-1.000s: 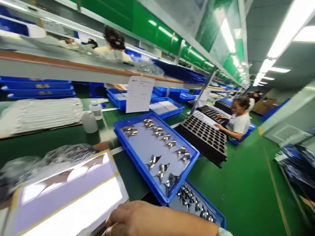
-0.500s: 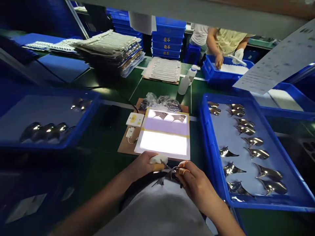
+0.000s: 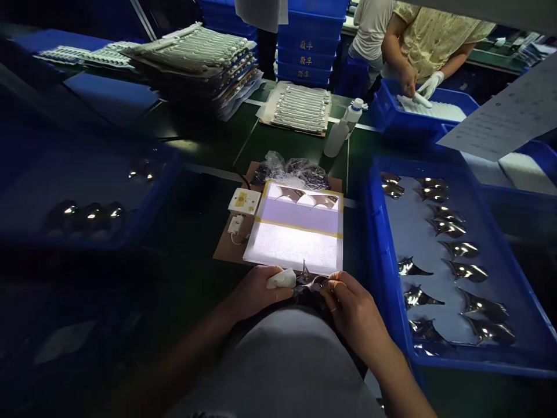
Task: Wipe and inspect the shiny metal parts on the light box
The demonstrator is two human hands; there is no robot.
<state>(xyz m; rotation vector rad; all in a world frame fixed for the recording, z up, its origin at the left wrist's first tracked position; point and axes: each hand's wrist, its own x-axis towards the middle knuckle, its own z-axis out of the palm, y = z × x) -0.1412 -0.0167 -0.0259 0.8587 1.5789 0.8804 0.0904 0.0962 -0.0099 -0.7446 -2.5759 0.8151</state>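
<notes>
So, a polished metal piece (image 3: 305, 283) is being held low in front of the person's body, just short of the near edge of a light panel (image 3: 292, 249), with one sharp tip sticking up. It's clenched by the right hand (image 3: 354, 310), while a white cloth (image 3: 282, 278) is bunched tight in the left hand (image 3: 261, 290) and pressed up against the piece, though how much of the metal is covered can't be told because the hands block it. Presumably the cloth is kept there for wiping, and the piece is held close to the body for steadiness. Three similar curved pieces (image 3: 302, 199) are laid along the far end of the panel, probably so they're lit from below. More shiny pieces (image 3: 461, 250) are set in two spaced columns in a blue tray (image 3: 378, 244) on the right, likely spaced so the finished faces don't rub together. A squeeze bottle (image 3: 336, 139) is stood further up the bench, and a gloved hand (image 3: 430, 84) of a co-worker is seen over a blue crate (image 3: 418, 123).
</notes>
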